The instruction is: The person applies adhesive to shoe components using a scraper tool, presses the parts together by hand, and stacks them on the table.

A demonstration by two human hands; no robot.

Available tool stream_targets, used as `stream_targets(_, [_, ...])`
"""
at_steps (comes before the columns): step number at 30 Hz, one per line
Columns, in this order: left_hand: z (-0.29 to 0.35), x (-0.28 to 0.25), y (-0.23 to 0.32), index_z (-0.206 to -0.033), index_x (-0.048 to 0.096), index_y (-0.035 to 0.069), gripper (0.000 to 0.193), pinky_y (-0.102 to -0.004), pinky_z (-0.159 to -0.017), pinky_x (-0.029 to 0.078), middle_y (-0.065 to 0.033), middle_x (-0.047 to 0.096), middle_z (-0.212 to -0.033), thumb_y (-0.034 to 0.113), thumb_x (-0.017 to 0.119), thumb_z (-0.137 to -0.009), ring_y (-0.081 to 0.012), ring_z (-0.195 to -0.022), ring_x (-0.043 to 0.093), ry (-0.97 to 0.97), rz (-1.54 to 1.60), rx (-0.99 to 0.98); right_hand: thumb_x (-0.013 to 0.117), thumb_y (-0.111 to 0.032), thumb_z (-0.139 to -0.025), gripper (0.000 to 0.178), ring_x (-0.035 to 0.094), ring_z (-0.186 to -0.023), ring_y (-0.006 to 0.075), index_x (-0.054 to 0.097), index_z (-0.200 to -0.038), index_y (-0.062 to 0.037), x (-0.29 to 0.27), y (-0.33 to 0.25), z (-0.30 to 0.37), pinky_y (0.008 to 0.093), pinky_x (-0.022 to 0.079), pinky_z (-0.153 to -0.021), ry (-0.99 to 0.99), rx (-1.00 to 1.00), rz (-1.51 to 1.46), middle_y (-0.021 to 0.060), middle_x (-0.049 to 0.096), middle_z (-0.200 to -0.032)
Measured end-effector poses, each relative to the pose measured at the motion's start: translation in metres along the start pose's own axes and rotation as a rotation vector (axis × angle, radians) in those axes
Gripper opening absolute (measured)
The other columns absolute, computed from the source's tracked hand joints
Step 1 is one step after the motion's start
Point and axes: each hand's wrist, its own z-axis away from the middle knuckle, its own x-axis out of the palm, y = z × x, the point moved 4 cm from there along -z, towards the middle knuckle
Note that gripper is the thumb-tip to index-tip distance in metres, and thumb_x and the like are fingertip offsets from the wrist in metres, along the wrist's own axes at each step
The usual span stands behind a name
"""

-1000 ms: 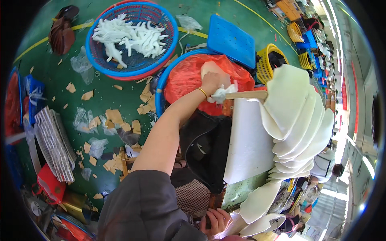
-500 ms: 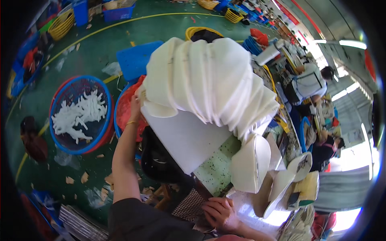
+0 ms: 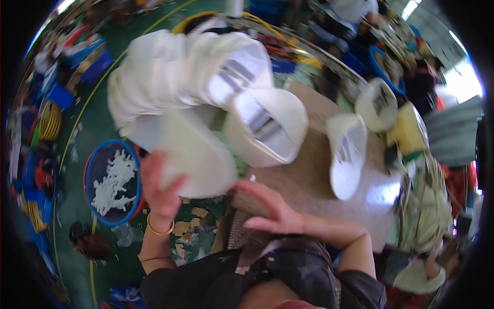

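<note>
Left hand (image 3: 160, 193), fingers spread, gripping the lower end of a long white stack of nested moulded pieces (image 3: 185, 87) arching toward upper centre. Right hand (image 3: 270, 211) open, flat on the table edge (image 3: 309, 175), just below.

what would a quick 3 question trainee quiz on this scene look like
1. True or false: the left hand holds the stack of white curved pieces.
2. What lies in the blue basin on the floor? A) white strips B) yellow baskets C) red bags
3. Where does the right hand rest?

Key: 1 true. 2 A. 3 On the edge of the brown worktable, open, holding nothing.
</note>
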Motion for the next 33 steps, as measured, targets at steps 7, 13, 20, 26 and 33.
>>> stream_targets(7, [-0.04,0.118,0.159,-0.134,0.046,0.013,0.07,-0.0345,-0.09,0.046,-0.0106,0.054,-0.124,0.018,0.075,-0.071,-0.0309,-0.113,0.049,-0.605,1.119,-0.208,0.057,-0.008,-0.091,0.017,0.059,-0.078,0.0085,0.061,-0.105,-0.0007,-0.128,0.001,0.127,0.0221,0.048,-0.068,0.64,0.503,-0.315,0.0028,0.065,-0.087])
stream_targets(13, [-0.069,0.181,0.207,-0.104,0.05,0.003,0.03,-0.0263,-0.06,0.048,-0.013,0.06,-0.108,0.006,0.067,-0.08,-0.0144,-0.065,0.061,-0.823,0.935,-0.361,0.058,-0.007,-0.09,0.026,0.06,-0.072,0.0094,0.056,-0.114,0.0004,-0.172,0.014,0.212,0.0218,0.048,-0.063,0.977,0.523,-0.27,0.0046,0.065,-0.089])
stream_targets(20, [-0.105,0.222,0.22,-0.103,0.053,0.008,0.024,-0.031,-0.056,0.046,-0.0085,0.059,-0.086,0.009,0.064,-0.081,-0.0205,-0.068,0.058,-0.777,0.349,-0.062,0.064,-0.01,-0.084,0.053,0.062,-0.067,0.0114,0.04,-0.131,-0.0038,-0.223,0.041,0.197,0.027,0.049,-0.057,0.829,0.54,0.201,0.0077,0.066,-0.079])
stream_targets(26, [-0.097,0.223,0.213,-0.089,0.056,0.009,0.017,-0.0327,-0.064,0.047,-0.0026,0.055,-0.078,0.004,0.063,-0.074,-0.0208,-0.08,0.054,-0.782,0.228,0.059,0.067,-0.012,-0.08,0.049,0.059,-0.054,0.0186,0.05,-0.126,-0.0136,-0.22,0.05,0.183,0.0316,0.047,-0.051,0.59,0.553,0.548,0.0071,0.06,-0.064])
stream_targets(33, [-0.089,0.227,0.201,-0.086,0.057,0.007,0.016,-0.0328,-0.065,0.046,-0.0033,0.054,-0.077,0.002,0.063,-0.072,-0.0218,-0.079,0.052,-0.766,0.236,0.061,0.066,-0.017,-0.081,0.032,0.059,-0.055,0.0209,0.06,-0.112,-0.0137,-0.212,0.054,0.168,0.0339,0.046,-0.05,0.475,0.473,0.788,0.0064,0.06,-0.066])
